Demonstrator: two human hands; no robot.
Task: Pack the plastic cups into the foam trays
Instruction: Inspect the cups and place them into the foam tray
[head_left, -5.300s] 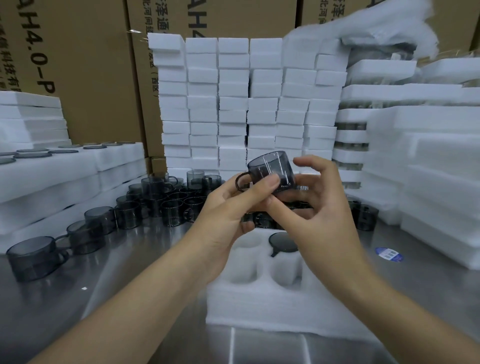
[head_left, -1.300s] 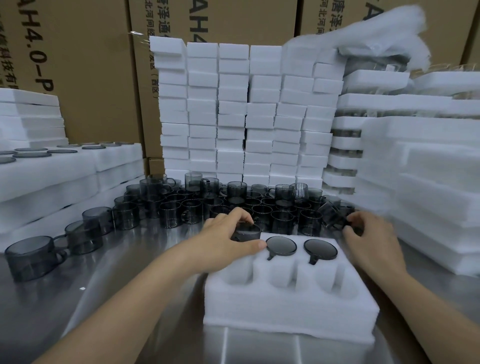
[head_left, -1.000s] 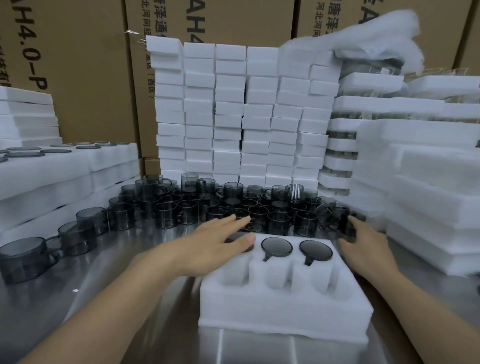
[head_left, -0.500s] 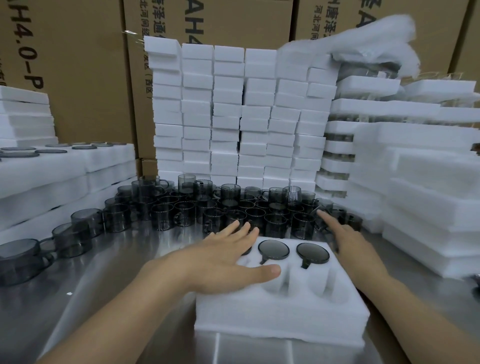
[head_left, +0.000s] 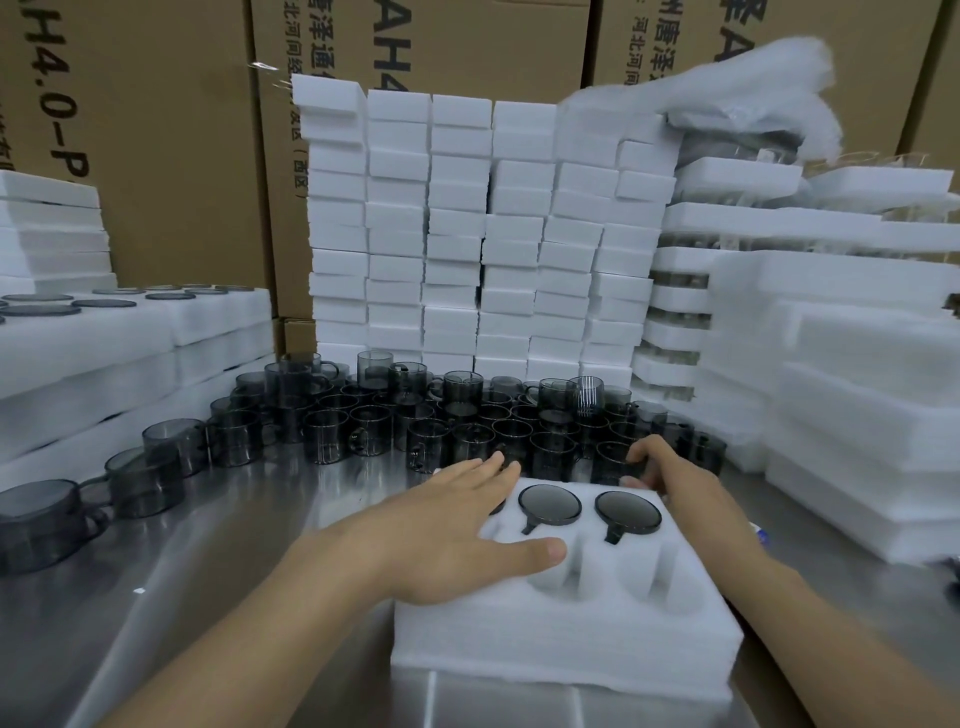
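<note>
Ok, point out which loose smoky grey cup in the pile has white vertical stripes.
The striped smoky grey plastic cup at the pile's back right, stacked high before the white foam block wall; the cups around it look plain.

Lighting: bright, even, overhead. Soft glare on steel table. Foam at right edge blurred; wide-angle bending at edges.

L hand flat on foam tray, R hand at cups (2 seated)
</note>
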